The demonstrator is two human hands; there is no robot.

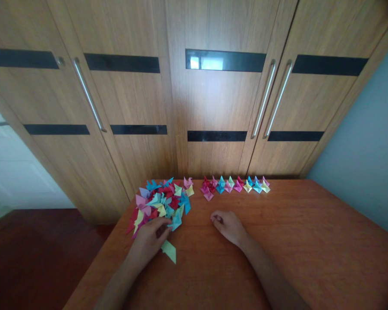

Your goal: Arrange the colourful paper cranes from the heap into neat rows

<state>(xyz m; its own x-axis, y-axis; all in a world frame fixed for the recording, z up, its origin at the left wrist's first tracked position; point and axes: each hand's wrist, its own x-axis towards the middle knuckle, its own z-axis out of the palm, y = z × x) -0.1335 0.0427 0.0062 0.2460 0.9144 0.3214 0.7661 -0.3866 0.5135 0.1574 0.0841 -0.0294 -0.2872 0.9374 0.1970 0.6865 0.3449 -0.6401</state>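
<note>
At the near edge of a heap of colourful folded paper cranes, my left hand has its thumb and fingertips closed on a light blue paper crane. A pale green folded paper piece lies just below that hand, partly covered by it. My right hand rests on the table with its fingers curled in, and nothing shows in it. Beyond it, several small folded paper cranes in pink, red, blue, green and yellow stand in rows along the back of the table.
The reddish-brown wooden table reaches back to a wooden wardrobe with dark strips and metal handles. A pale wall borders the right side. Dark red floor and a white door are at the left.
</note>
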